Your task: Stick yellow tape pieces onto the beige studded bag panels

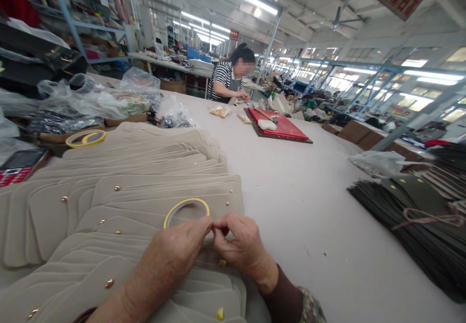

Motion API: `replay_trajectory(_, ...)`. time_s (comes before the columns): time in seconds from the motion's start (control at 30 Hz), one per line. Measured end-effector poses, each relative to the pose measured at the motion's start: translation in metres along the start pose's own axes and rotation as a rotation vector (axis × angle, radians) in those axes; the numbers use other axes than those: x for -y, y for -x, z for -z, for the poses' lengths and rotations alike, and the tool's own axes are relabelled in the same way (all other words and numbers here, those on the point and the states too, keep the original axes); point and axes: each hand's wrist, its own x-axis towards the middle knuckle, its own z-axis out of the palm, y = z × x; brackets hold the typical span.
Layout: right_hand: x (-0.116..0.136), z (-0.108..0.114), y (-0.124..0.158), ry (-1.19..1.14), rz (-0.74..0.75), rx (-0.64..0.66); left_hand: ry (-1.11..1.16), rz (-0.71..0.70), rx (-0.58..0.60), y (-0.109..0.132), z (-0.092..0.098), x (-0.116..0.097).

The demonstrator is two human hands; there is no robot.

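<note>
My left hand is closed around the lower side of a roll of yellow tape, whose ring rises behind the fingers. Its thumb and fingertips meet those of my right hand, which is pinched shut. Whatever lies in that pinch is too small to make out. Under both hands spread overlapping beige flat pieces with rounded corners and gold-coloured studs. Small yellow tabs stick to some pieces near my right wrist.
Another yellow tape roll lies at the left by a red-and-black device and plastic bags. Across the table a person works by a red board and bags of gold bits. Tied dark strips lie right.
</note>
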Motion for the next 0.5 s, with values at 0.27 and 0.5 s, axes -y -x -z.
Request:
replay_trajectory(0.27,-0.007,0.001,-0.008,-0.549,-0.854,-0.031,0.072,0.016,0.005,-0.002,0.0,-0.013)
replay_trajectory(0.5,-0.046,0.012,0.0,-0.479,-0.911,0.064,-0.164,0.129,0.455,-0.019,-0.003,-0.012)
